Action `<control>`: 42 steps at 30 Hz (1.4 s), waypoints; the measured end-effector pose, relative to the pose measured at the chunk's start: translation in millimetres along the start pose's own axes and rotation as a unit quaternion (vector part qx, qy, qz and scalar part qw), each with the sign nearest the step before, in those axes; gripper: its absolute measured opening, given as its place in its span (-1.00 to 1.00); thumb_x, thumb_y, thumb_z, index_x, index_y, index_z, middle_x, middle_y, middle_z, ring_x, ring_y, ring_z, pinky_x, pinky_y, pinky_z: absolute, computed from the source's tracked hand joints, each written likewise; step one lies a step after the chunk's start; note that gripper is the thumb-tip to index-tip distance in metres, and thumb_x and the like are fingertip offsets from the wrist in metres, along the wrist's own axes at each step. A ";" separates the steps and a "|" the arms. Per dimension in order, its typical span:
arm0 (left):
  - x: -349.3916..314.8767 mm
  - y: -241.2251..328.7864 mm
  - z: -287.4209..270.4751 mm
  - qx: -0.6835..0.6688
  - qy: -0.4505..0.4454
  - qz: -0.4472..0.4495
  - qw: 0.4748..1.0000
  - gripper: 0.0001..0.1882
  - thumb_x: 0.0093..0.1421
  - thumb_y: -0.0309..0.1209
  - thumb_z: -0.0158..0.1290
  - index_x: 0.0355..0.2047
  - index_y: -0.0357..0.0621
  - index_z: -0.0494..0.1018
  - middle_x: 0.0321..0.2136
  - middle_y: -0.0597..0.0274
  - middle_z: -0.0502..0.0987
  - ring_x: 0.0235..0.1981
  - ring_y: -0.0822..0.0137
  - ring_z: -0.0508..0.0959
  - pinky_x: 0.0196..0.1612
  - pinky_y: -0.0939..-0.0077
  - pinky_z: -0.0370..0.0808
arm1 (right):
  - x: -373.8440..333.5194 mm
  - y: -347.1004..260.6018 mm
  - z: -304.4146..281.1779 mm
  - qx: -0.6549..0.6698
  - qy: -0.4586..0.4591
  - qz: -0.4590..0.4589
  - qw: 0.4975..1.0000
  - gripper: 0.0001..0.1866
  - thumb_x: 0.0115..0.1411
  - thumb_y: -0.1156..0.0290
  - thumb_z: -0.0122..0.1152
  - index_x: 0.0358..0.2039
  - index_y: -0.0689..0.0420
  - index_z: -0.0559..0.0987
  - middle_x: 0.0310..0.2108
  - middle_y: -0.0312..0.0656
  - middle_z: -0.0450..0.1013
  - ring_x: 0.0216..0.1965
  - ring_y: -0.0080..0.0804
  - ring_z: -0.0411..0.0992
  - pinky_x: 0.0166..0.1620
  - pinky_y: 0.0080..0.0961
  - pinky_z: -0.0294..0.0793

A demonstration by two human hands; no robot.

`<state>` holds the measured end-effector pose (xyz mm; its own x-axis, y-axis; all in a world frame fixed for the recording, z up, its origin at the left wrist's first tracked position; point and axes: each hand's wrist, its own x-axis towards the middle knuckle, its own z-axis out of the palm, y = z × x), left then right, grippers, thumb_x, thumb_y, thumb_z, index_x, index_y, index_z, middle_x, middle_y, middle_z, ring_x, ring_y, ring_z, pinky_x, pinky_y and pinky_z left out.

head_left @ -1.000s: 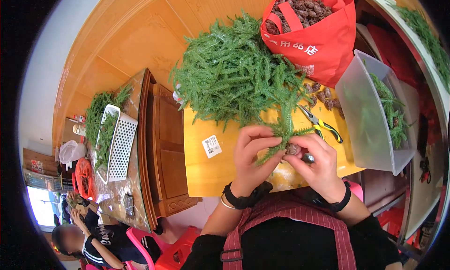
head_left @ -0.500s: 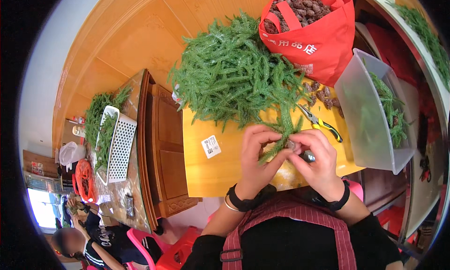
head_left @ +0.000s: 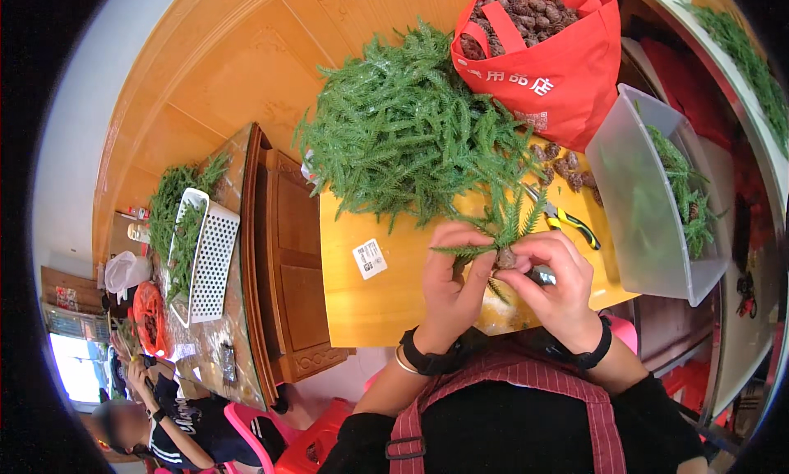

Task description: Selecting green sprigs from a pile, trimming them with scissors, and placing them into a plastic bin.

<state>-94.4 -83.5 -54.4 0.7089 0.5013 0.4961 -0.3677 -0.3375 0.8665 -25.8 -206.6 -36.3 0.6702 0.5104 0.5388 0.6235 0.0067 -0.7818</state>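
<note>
Between my two hands, above the yellow table (head_left: 353,301), is a green pine sprig (head_left: 508,221) with a small brown pine cone (head_left: 505,258) at its middle. My left hand (head_left: 450,281) pinches the sprig from the left, thumb and fingers closed. From the other side, the fingers of my right hand (head_left: 563,278) close on the pine cone. A big heap of green pine sprigs (head_left: 411,129) lies just beyond. Pliers with yellow and black handles (head_left: 573,225) rest right of my hands.
Loose pine cones (head_left: 567,170) lie beneath a red bag (head_left: 542,87) full of cones. A clear plastic bin (head_left: 637,203) with sprigs stands at right. On a left-hand cabinet sits a white basket (head_left: 214,260); a co-worker (head_left: 193,429) sits nearby.
The sprig has turned in my hands, so its branches fan upward and left and the pine cone shows more plainly. The co-worker's raised hands have shifted slightly.
</note>
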 end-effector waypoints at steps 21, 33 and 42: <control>-8.3 -5.1 1.0 -0.081 -0.064 -0.016 0.995 -0.70 -0.12 -0.67 0.19 -0.36 -0.19 0.39 -0.31 0.15 0.42 -0.29 0.38 0.43 -0.24 0.59 0.38 | 0.3 7.1 -17.9 -0.073 -0.019 -0.062 0.995 -0.69 -0.26 0.49 0.37 -0.44 0.18 0.48 -0.41 -0.12 0.46 -0.46 -0.28 0.42 -0.37 -0.43 0.39; 0.1 5.4 -11.8 -0.067 -0.193 0.015 0.979 -0.77 -0.13 -0.62 0.19 -0.41 -0.18 0.44 -0.40 0.15 0.46 -0.39 0.27 0.50 -0.39 0.53 0.42 | 37.0 5.1 -38.9 0.171 -0.240 0.053 0.954 -0.67 0.04 0.56 0.05 -0.14 0.22 0.31 -0.32 -0.18 0.41 -0.22 -0.47 0.33 -0.13 -0.52 0.29; -0.8 5.7 -11.6 -0.120 -0.172 -0.033 0.977 -0.77 -0.13 -0.63 0.20 -0.44 -0.19 0.43 -0.40 0.14 0.47 -0.39 0.32 0.49 -0.38 0.56 0.40 | 34.8 6.3 -45.6 0.144 -0.250 0.095 0.953 -0.82 -0.02 0.58 0.06 -0.33 0.20 0.47 -0.40 -0.27 0.36 -0.36 -0.48 0.34 -0.27 -0.56 0.30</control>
<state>-104.0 -76.6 -49.2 0.8810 0.2038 0.4270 -0.4158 -0.0971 0.9043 19.8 -228.0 -8.2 0.4400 0.8711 0.2180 0.3254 0.0716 -0.9429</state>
